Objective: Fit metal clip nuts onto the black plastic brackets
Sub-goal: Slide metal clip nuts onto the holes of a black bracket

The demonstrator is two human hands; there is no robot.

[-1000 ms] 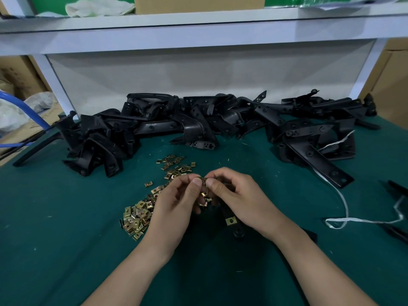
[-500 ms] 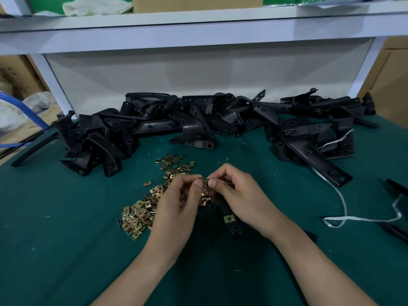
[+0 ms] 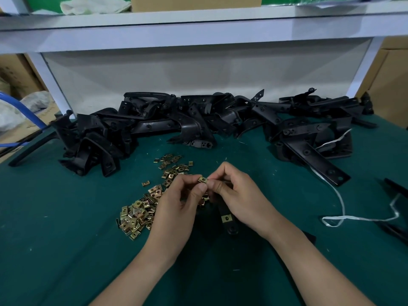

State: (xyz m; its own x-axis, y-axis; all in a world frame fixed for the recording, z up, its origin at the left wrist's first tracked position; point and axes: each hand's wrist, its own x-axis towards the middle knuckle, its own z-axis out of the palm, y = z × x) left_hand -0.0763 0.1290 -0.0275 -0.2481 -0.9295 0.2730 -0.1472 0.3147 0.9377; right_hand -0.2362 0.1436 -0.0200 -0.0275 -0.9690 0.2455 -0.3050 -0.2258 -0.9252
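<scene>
My left hand (image 3: 178, 202) and my right hand (image 3: 238, 195) meet above the green mat, fingertips together. Between thumb and forefinger of the left hand sits a brass clip nut (image 3: 202, 179); the right fingertips touch it too. Under my right hand lies a black plastic bracket (image 3: 227, 219), gripped by that hand, with one clip nut (image 3: 225, 218) fitted on it. Its far end is hidden by my fingers. A loose heap of clip nuts (image 3: 141, 213) spreads left of my left hand.
A long pile of black brackets (image 3: 198, 122) runs across the back of the green mat (image 3: 55, 250). A white string (image 3: 344, 215) trails at the right beside more black parts (image 3: 395, 230). A white shelf frame (image 3: 198, 29) overhangs the rear.
Both hands stayed together at the same spot. The clip nut pinched between the fingertips now shows more plainly on top.
</scene>
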